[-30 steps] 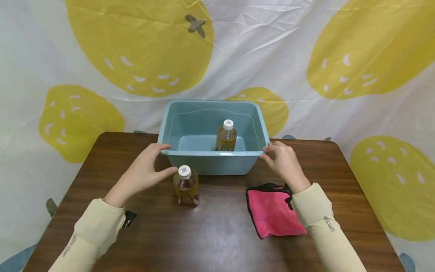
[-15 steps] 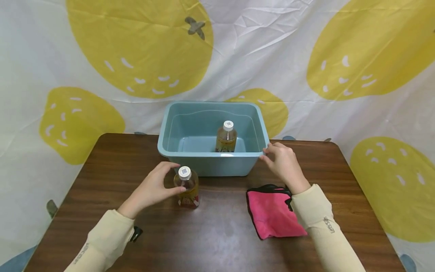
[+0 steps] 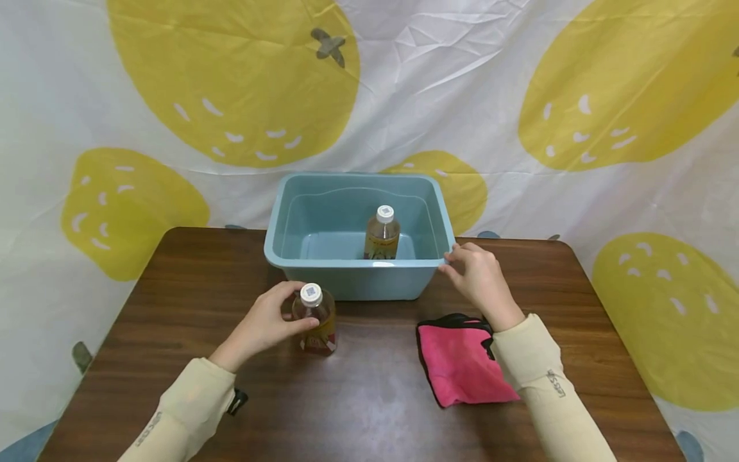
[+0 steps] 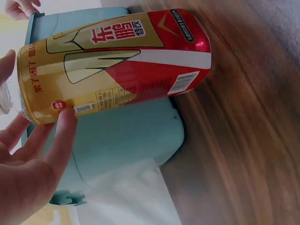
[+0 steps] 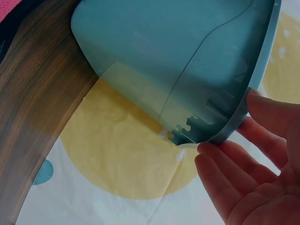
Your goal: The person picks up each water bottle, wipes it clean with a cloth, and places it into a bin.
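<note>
My left hand curls around the upper part of a drink bottle with a white cap, thumb in front and fingers behind. This bottle stands on the table before a blue plastic bin. In the left wrist view, the gold and red label of the bottle shows large, with a fingertip touching it. My right hand pinches the front right rim corner of the bin. The right wrist view has the thumb over the rim of the bin and fingers beneath. A second, similar bottle stands inside, its base hidden.
A pink cloth with black edging lies beside my right forearm on the wooden table. Behind the bin hangs a white curtain with yellow fruit prints, close to the table's back edge.
My left hand has left the bin's front left rim, come down and right, and closed around the bottle in front. My right hand stays at the bin's rim corner.
</note>
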Demonstrator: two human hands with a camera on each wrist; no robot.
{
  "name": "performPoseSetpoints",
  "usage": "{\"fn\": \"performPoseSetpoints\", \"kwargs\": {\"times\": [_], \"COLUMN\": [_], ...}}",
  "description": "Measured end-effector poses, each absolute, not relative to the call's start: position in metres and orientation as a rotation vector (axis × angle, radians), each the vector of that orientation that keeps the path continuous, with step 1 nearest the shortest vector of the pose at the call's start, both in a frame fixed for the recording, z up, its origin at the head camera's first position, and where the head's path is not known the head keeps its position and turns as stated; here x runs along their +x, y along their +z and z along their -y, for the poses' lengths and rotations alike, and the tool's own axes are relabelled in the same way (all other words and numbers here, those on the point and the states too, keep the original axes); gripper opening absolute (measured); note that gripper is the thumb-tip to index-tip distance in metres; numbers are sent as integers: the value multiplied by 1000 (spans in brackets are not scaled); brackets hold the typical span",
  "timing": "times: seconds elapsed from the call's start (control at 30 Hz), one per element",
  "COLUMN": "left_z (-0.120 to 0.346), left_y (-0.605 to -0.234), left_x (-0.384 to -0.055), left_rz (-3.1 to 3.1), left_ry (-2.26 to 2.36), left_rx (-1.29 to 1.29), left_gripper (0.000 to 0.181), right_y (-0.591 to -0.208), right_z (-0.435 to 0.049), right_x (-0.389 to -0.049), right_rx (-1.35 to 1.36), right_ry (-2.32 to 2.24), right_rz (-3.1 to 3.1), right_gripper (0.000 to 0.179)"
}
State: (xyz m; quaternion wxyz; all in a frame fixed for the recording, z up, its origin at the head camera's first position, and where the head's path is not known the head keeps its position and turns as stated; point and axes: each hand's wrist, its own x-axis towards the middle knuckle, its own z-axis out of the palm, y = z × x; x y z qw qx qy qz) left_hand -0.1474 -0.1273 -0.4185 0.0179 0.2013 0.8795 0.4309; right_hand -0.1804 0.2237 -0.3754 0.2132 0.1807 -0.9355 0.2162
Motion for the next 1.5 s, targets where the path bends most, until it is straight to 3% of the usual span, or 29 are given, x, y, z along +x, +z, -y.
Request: {"fn": "performPoseSetpoints", "kwargs": {"times": [0.3,0.83,1.17,1.5], "left_z": [125,123,121,121], "left_y": [-417,-417,-417,-418], "left_x": [-152,-151,-150,-149], "left_rz": [-2701,-2714,-2726,-2716], "left_ry": [1360,1344,1362,1374], "left_rx": [585,564,575,581], "left_gripper": [49,48,47,47], "right_y": [-377,-392,-426,-459], "right_z": [-227,-238,-246,-259], "right_x": [-181,-125,-95,-86], "right_rx": [495,435,406,381], "right_ry": [635,511,508,447], "right_rz": [2611,2744,3016,3144], "right_gripper": [25,66,65,71]}}
